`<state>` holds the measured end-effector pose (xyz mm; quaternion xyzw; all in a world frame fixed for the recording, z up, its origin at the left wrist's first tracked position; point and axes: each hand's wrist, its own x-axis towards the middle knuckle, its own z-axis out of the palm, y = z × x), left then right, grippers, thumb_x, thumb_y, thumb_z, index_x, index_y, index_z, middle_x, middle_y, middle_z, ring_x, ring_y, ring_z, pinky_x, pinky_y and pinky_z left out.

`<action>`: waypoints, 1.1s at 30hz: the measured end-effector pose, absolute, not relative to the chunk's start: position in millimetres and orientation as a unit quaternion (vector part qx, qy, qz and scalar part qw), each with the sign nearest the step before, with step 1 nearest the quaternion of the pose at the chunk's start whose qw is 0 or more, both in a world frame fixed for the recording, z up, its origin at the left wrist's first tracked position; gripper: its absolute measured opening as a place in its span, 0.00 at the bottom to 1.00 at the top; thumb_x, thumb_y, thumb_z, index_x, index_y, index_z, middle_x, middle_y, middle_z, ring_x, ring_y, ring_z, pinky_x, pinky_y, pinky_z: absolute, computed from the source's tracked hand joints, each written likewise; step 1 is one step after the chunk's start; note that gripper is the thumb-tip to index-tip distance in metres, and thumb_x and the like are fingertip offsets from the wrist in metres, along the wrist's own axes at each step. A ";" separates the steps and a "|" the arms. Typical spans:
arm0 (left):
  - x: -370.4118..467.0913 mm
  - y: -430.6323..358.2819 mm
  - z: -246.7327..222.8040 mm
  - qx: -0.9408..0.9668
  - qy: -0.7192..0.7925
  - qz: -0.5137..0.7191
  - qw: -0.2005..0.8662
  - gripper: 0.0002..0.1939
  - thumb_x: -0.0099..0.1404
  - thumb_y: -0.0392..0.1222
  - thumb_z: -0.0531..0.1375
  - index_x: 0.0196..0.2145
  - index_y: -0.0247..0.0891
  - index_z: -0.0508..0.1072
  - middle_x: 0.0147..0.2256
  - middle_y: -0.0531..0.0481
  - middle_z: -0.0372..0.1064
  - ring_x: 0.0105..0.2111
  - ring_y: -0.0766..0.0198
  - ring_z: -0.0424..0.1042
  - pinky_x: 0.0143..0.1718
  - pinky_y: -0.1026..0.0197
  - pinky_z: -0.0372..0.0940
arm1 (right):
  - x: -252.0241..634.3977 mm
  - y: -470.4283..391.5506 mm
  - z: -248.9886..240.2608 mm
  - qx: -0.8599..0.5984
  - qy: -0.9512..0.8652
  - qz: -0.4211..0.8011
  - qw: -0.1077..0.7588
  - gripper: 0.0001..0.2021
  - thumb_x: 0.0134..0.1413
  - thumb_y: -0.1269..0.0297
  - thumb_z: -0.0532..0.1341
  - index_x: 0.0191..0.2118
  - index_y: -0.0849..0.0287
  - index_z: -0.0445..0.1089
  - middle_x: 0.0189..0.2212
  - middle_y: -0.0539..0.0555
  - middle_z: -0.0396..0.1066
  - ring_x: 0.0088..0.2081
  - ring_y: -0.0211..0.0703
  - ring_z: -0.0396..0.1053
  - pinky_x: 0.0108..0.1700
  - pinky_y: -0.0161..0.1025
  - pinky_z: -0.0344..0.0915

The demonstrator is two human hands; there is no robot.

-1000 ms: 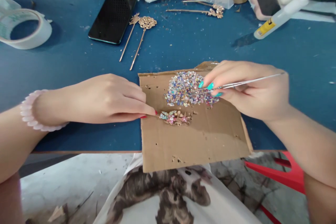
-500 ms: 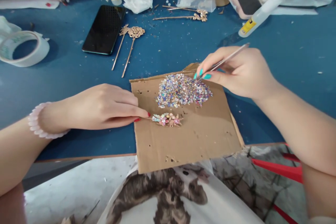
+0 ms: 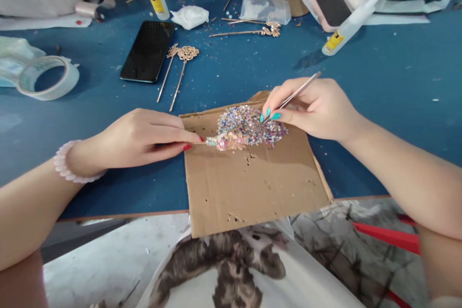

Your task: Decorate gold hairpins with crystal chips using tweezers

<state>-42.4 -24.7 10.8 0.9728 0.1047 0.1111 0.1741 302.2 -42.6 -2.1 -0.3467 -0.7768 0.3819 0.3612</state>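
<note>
Hairpin (image 3: 231, 141) | pinched by left hand (image 3: 147, 137) | rightmost bottle (image 3: 353, 21): yellow label (image 3: 333, 42), print unreadable

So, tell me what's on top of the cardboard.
A heap of small multicoloured pieces lies on the cardboard, partly hidden by the jewelled ornament and right hand. The cardboard beneath the heap is covered.

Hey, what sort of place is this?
Probably a jewellery-craft workbench: small colourful chips heaped on cardboard, gold-coloured ornamental pins on the blue tabletop, and a slim metal tool in the right hand.
</note>
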 end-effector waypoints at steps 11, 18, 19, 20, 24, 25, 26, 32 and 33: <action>-39.2 -22.0 2.2 0.933 0.274 0.183 0.147 0.13 0.74 0.38 0.55 0.51 0.47 0.74 0.35 0.53 0.75 0.33 0.66 0.73 0.36 0.63 0.65 | 304.4 -47.9 1.6 -0.355 -0.835 0.305 0.289 0.03 0.60 0.63 0.64 0.35 0.55 0.73 0.32 0.50 0.77 0.32 0.39 0.73 0.33 0.39 0.65; -39.5 -24.5 1.9 0.929 0.290 0.183 0.137 0.13 0.75 0.39 0.54 0.52 0.46 0.74 0.38 0.52 0.76 0.35 0.65 0.74 0.38 0.63 0.66 | 310.5 -44.7 6.0 -0.346 -0.862 0.264 0.261 0.03 0.61 0.63 0.63 0.36 0.53 0.73 0.34 0.51 0.78 0.34 0.39 0.74 0.36 0.40 0.65; -38.9 -24.9 2.2 0.930 0.288 0.184 0.137 0.13 0.75 0.38 0.54 0.52 0.46 0.74 0.37 0.52 0.76 0.35 0.65 0.73 0.37 0.63 0.66 | 311.1 -44.5 7.4 -0.341 -0.867 0.259 0.256 0.03 0.62 0.63 0.62 0.36 0.53 0.73 0.34 0.51 0.78 0.34 0.38 0.74 0.36 0.39 0.65; -38.2 -25.1 2.5 0.931 0.282 0.186 0.136 0.13 0.74 0.38 0.53 0.52 0.47 0.74 0.36 0.52 0.75 0.34 0.65 0.73 0.37 0.63 0.66 | 311.5 -44.5 8.8 -0.338 -0.870 0.256 0.253 0.03 0.62 0.63 0.62 0.37 0.53 0.73 0.34 0.51 0.78 0.34 0.38 0.74 0.36 0.39 0.65; -36.3 -25.6 3.0 0.941 0.251 0.188 0.130 0.15 0.74 0.37 0.53 0.54 0.44 0.73 0.33 0.51 0.73 0.31 0.66 0.72 0.34 0.65 0.65 | 310.9 -45.5 12.4 -0.351 -0.865 0.254 0.254 0.03 0.61 0.62 0.62 0.36 0.54 0.73 0.34 0.50 0.77 0.34 0.40 0.74 0.37 0.41 0.65; -36.2 -25.8 2.9 0.942 0.246 0.187 0.129 0.15 0.74 0.37 0.53 0.54 0.43 0.73 0.33 0.51 0.73 0.31 0.67 0.72 0.34 0.65 0.65 | 310.4 -45.9 12.4 -0.353 -0.863 0.255 0.255 0.03 0.61 0.63 0.63 0.36 0.53 0.73 0.33 0.50 0.77 0.34 0.40 0.74 0.38 0.41 0.66; -36.1 -26.1 2.8 0.943 0.244 0.183 0.131 0.16 0.74 0.36 0.53 0.55 0.42 0.73 0.33 0.51 0.72 0.31 0.67 0.72 0.34 0.65 0.65 | 309.8 -46.3 12.0 -0.353 -0.862 0.256 0.258 0.02 0.60 0.63 0.63 0.36 0.53 0.73 0.33 0.50 0.77 0.34 0.40 0.74 0.38 0.41 0.66; -36.0 -29.7 2.1 0.945 0.248 0.143 0.159 0.18 0.75 0.38 0.50 0.57 0.40 0.72 0.32 0.52 0.72 0.31 0.68 0.72 0.34 0.66 0.65 | 307.2 -47.7 8.9 -0.344 -0.863 0.255 0.268 0.03 0.61 0.63 0.63 0.36 0.54 0.73 0.33 0.50 0.77 0.34 0.39 0.74 0.36 0.39 0.66; -36.0 -30.2 1.9 0.945 0.249 0.136 0.160 0.18 0.75 0.38 0.50 0.57 0.41 0.72 0.32 0.51 0.72 0.31 0.68 0.72 0.34 0.67 0.65 | 307.0 -47.8 9.0 -0.343 -0.864 0.254 0.267 0.04 0.61 0.62 0.63 0.36 0.54 0.73 0.34 0.50 0.77 0.34 0.39 0.74 0.36 0.39 0.67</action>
